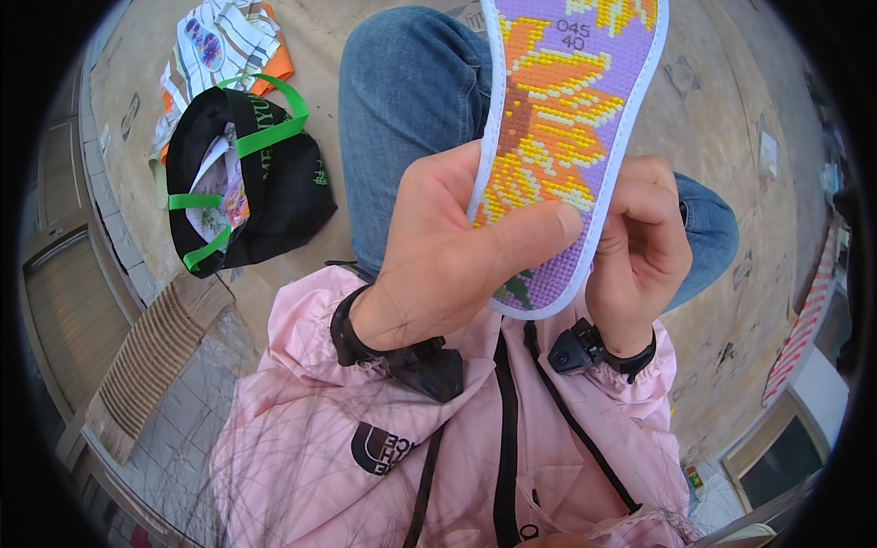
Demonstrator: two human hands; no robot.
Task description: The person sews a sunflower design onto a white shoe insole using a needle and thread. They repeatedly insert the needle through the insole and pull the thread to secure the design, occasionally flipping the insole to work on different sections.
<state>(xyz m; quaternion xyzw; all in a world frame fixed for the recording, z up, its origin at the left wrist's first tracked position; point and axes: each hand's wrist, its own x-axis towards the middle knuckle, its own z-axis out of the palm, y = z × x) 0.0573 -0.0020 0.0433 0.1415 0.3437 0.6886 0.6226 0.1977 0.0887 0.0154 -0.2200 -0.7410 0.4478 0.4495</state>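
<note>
A purple insole (553,128) with a white bound edge stands tilted up in front of me, its top end cut off by the picture's rim. Yellow, orange and pale stitches make a flower on it, with a bit of green near the rounded lower end. My left hand (438,237) grips it from the left edge, thumb lying flat across its face and fingers hidden behind. At its right edge is my right hand (639,247), fingers curled and pressed together, partly behind the insole. What those fingers pinch, if anything, I cannot make out.
To the left stands a black bag (283,201) with green handles and papers inside. Behind it lies a striped cloth (242,46) with another patterned insole (203,46) on top. My jeans-clad knee (402,119) rises beside the insole. A ribbed brown board (151,374) lies at lower left.
</note>
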